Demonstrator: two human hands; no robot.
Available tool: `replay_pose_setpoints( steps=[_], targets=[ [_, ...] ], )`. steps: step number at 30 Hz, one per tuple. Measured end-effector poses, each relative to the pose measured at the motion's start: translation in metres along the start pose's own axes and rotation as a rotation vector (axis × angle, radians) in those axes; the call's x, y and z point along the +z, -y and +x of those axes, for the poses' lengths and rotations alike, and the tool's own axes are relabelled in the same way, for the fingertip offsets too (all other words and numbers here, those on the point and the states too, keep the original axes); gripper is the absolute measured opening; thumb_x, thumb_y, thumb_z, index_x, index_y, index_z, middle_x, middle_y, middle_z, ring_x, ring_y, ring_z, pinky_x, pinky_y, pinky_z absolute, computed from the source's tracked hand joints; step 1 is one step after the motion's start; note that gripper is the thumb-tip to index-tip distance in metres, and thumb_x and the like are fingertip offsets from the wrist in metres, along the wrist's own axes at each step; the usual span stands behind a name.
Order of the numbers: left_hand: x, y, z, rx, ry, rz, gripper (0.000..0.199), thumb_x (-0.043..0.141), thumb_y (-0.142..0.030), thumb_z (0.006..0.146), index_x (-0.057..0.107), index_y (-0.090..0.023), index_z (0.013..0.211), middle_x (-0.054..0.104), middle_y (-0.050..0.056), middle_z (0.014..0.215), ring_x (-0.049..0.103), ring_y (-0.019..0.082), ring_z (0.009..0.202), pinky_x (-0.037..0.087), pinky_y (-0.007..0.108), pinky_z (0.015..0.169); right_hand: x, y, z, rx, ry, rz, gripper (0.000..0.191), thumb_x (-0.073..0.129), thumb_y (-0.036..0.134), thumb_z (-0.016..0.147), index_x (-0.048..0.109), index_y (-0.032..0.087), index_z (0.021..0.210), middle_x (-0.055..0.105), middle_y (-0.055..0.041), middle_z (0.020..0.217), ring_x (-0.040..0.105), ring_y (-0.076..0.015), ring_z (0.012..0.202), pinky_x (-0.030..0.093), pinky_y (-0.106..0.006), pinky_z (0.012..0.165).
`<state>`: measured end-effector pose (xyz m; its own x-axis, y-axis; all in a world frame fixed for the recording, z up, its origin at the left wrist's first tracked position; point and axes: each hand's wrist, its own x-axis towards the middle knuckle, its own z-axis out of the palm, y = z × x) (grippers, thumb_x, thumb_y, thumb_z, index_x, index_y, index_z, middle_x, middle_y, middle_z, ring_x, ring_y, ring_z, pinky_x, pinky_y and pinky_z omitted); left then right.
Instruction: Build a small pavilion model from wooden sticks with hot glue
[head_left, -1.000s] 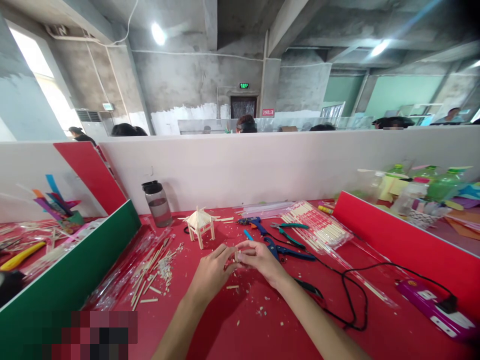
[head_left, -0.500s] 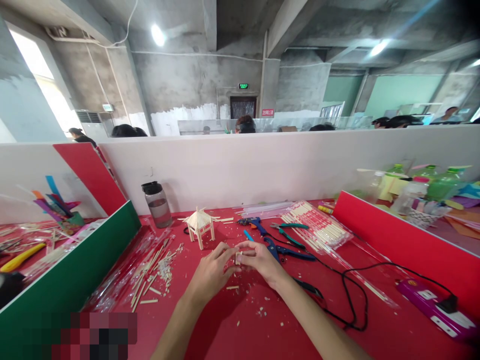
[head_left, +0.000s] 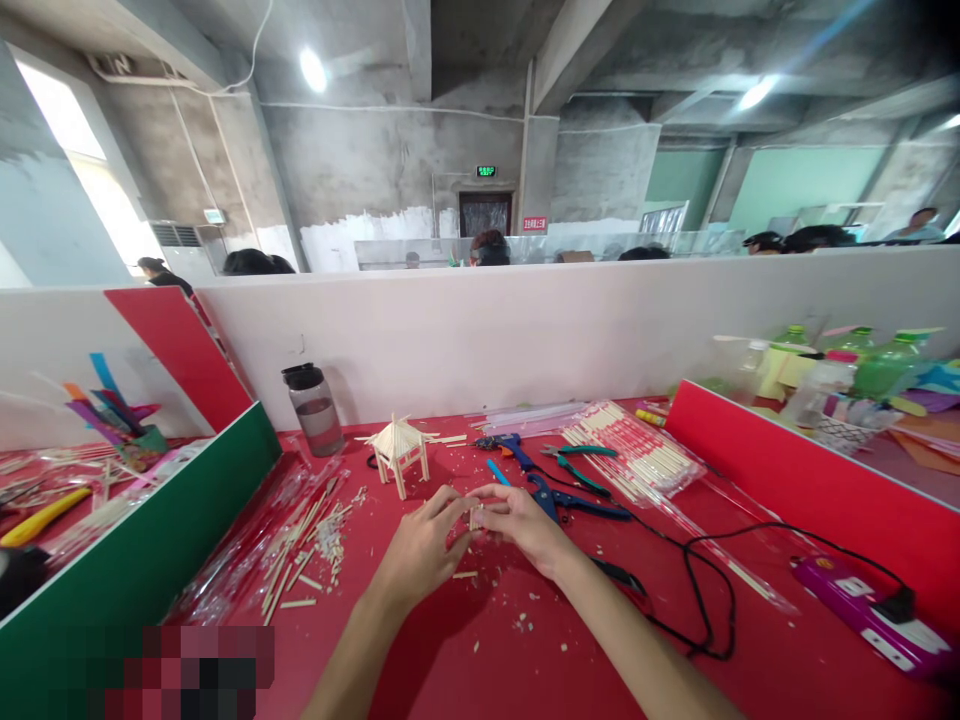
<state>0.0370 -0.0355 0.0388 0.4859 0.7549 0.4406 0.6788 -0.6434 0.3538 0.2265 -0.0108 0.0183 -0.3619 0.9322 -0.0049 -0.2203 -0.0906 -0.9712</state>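
Between the fingertips of both hands is a small piece made of short pale wooden sticks (head_left: 475,517), partly hidden by the fingers. My left hand (head_left: 430,535) is closed on it from the left, thumb below and fingers above. From the other side my right hand (head_left: 520,522) pinches the same piece. Just beyond them stands a little pavilion of wooden sticks (head_left: 403,450) with a pointed roof and several legs. A blue glue gun (head_left: 514,450) and blue-handled cutters (head_left: 555,500) lie close to my right hand. One short stick (head_left: 465,575) rests on the table below the hands.
Loose sticks and cut bits (head_left: 300,560) lie at left near a green divider (head_left: 172,510). A water bottle (head_left: 313,410) stands behind. Green-handled pliers (head_left: 585,452), a stick packet (head_left: 637,450), a black cable (head_left: 694,580) and a purple power strip (head_left: 874,615) occupy the right.
Both hands stay in nearly the same place around the small stick piece. The fingers have shifted slightly, and the piece appears turned a little.
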Motion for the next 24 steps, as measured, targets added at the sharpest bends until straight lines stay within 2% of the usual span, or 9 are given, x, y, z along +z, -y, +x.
replay_pose_setpoints(
  steps=[8, 18, 24],
  targets=[
    [-0.0021, 0.0002, 0.0008, -0.013, 0.009, 0.004, 0.029, 0.054, -0.031, 0.094, 0.057, -0.026, 0.122, 0.061, 0.006, 0.110, 0.065, 0.019, 0.092, 0.053, 0.028, 0.074, 0.0008, -0.0010, 0.0002, -0.046, 0.046, 0.003, 0.048, 0.084, 0.044, 0.069, 0.068, 0.017, 0.106, 0.074, -0.0039, 0.084, 0.067, -0.0168, 0.074, 0.047, -0.029, 0.075],
    [-0.0035, 0.0001, 0.0008, -0.016, 0.024, 0.013, 0.032, 0.055, -0.027, 0.092, 0.057, -0.028, 0.125, 0.060, 0.005, 0.108, 0.063, 0.016, 0.084, 0.052, 0.025, 0.068, 0.0046, 0.0009, -0.0013, -0.011, 0.034, 0.004, 0.051, 0.086, 0.041, 0.064, 0.068, 0.018, 0.106, 0.075, -0.0045, 0.084, 0.069, -0.0186, 0.075, 0.050, -0.031, 0.075],
    [-0.0047, 0.0009, 0.0007, -0.013, 0.027, -0.022, 0.036, 0.056, -0.024, 0.091, 0.058, -0.030, 0.127, 0.060, 0.005, 0.110, 0.064, 0.016, 0.086, 0.053, 0.026, 0.073, 0.0027, 0.0001, -0.0015, -0.011, 0.053, -0.033, 0.050, 0.085, 0.043, 0.067, 0.068, 0.019, 0.106, 0.075, -0.0042, 0.084, 0.069, -0.0200, 0.078, 0.049, -0.031, 0.076]
  ],
)
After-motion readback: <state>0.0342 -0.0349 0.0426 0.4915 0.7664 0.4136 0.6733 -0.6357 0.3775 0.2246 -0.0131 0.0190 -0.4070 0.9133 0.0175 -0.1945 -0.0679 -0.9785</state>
